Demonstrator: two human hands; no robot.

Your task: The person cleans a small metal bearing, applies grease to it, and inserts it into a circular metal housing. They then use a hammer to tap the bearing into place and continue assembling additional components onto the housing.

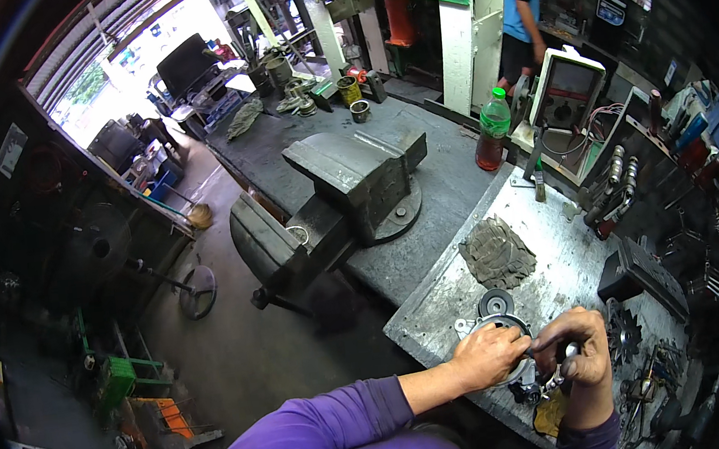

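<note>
On the metal-topped bench (451, 302) lies a round machine part (519, 327) with a dark ring and grey metal body, mostly covered by my hands. My left hand (492, 356) is closed over it, fingers bent and pressed on its top. My right hand (581, 343) is curled beside it around a shiny metal tool (572, 350) with a rounded end; its exact kind is hidden. A black pulley-like disc (496, 302) sits just beyond the part. A crumpled grey work glove (497, 252) lies farther up the bench. A yellowish cloth (550, 413) is near my right wrist.
A large bench vise (355, 181) stands left of my work. Ahead are a green-capped bottle (492, 130) and a brush (539, 181). To the right lie a black case (641, 278), a toothed disc (623, 333) and several hand tools. A person (521, 6) in blue stands far back.
</note>
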